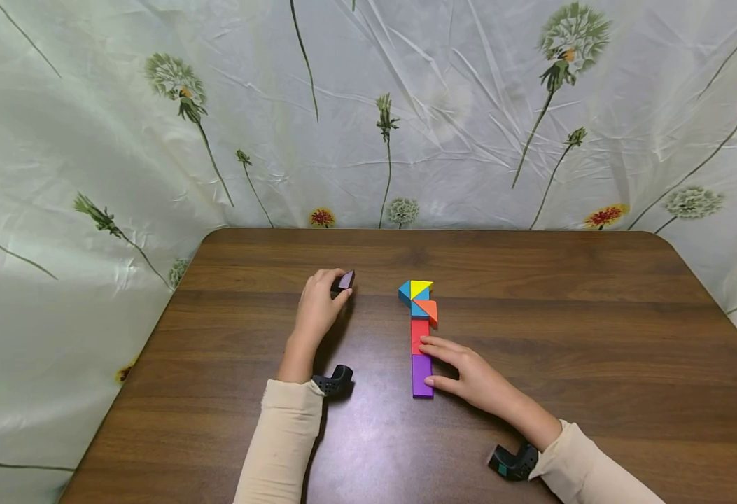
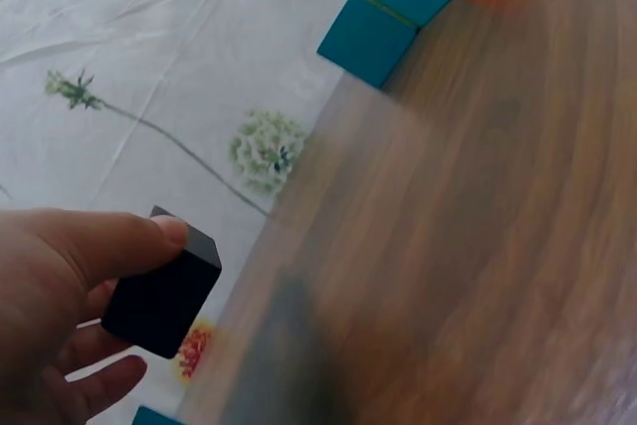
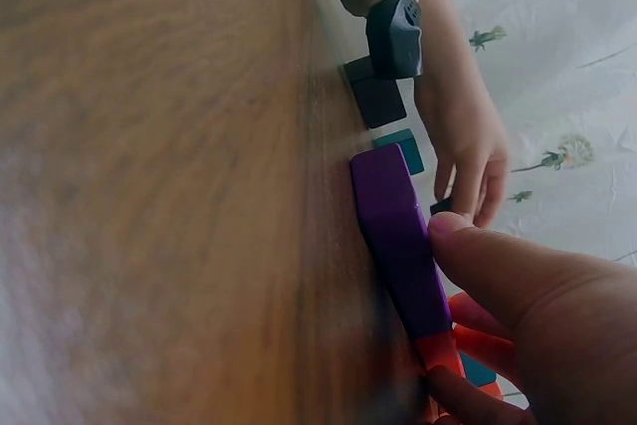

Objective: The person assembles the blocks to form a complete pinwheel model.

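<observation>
In the head view, my left hand (image 1: 319, 302) holds a dark purple block (image 1: 346, 280) above the far left-centre of the table. The left wrist view shows the thumb on this dark block (image 2: 164, 291), with fingers behind it. A row of blocks runs away from me, with a purple block (image 1: 422, 376) nearest and a red section (image 1: 420, 337) beyond it. Blue, yellow and orange triangles (image 1: 421, 290) form its far end. My right hand (image 1: 472, 378) rests along the row's right side, thumb at the purple block and fingertips over the red edge.
The brown wooden table (image 1: 570, 280) ends at a flowered cloth (image 1: 343, 140) behind it. In the right wrist view, a dark block (image 3: 376, 97) and a teal block (image 3: 402, 150) stand beyond the purple one, near the left arm.
</observation>
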Tool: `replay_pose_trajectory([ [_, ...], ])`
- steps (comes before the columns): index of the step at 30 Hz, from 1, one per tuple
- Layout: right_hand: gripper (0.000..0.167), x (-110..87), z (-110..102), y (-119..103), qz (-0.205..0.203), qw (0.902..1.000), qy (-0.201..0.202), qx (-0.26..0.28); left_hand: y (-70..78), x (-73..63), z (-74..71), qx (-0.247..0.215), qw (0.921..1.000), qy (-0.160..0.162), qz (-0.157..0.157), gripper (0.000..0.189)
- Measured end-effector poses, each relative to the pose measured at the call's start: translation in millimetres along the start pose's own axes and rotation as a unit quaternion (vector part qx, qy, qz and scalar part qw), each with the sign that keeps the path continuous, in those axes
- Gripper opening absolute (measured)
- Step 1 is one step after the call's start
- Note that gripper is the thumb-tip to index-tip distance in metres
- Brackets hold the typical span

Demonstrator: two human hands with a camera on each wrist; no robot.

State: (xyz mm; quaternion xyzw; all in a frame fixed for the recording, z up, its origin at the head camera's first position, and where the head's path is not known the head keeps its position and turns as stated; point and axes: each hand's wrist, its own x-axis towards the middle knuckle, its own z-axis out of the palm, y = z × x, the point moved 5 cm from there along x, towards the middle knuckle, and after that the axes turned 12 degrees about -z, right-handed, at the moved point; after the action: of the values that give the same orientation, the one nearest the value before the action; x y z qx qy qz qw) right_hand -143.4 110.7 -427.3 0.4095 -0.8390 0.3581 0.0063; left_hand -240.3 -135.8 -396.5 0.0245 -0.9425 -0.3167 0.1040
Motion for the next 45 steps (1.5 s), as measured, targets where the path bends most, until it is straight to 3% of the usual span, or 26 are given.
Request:
replay_pose_trajectory([
  [5,0.054,0.0,0,0,-0.001,1.0000,0.001,0.001,11.4,-1.8,8.5,-0.010,0.9989,-0.024,0.040,0.032],
  [15,0.054,0.4,1,1,0.001,1.0000,-0.006,0.003,25.0,-9.8,32.7,-0.003,0.9893,-0.127,0.072,0.031],
  [27,0.054,-0.2,2,2,0.001,0.9999,-0.010,0.005,26.3,-14.8,43.9,-0.005,0.9813,-0.165,0.099,0.030],
  [32,0.054,0.0,1,2,-0.003,1.0000,-0.007,0.004,23.4,-13.6,47.6,-0.039,0.9810,-0.172,0.082,0.039],
  [41,0.053,0.2,1,1,-0.004,0.9999,-0.005,0.008,18.8,-11.1,57.1,-0.121,0.9793,-0.162,-0.001,0.055],
  [45,0.053,0.1,0,1,-0.001,1.0000,-0.005,0.008,21.9,-10.7,58.6,-0.149,0.9771,-0.151,0.003,0.048],
])
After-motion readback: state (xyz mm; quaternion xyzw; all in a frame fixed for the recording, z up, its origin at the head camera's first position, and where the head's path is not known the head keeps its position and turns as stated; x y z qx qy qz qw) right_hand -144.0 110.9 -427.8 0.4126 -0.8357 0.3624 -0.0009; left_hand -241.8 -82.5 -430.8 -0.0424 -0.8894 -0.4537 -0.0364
